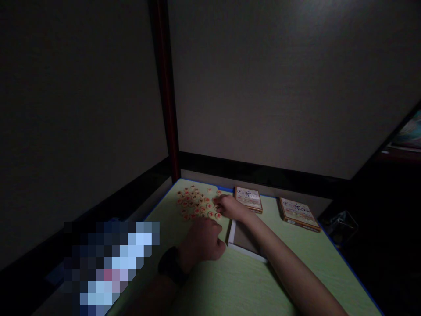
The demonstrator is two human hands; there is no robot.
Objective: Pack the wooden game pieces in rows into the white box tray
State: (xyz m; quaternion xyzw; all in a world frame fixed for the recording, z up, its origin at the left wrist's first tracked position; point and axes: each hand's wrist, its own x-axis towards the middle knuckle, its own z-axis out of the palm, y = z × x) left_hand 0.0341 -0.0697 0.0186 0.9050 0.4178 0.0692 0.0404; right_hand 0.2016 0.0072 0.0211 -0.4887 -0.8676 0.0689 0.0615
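Note:
Many round pale pieces (197, 210) with red or dark characters lie spread on the green tabletop (210, 281). My left hand (204, 239), with a dark watch on the wrist, is curled at the near edge of the pieces; its fingertips are hidden. My right hand (228, 206) reaches to the right side of the pieces, fingers bent down and pressed together among them. Whatever either hand holds is hidden or too small to name. Beneath my right forearm is an open shallow box (248, 253) with white edges, partly covered by the arm.
Two flat boxes with printed lids stand farther back, one (249, 198) behind my right hand and another (298, 213) near the table's right edge. Walls rise behind and left of the table. A dark bin (344, 228) is beyond the right edge. A blurred patch covers the lower left.

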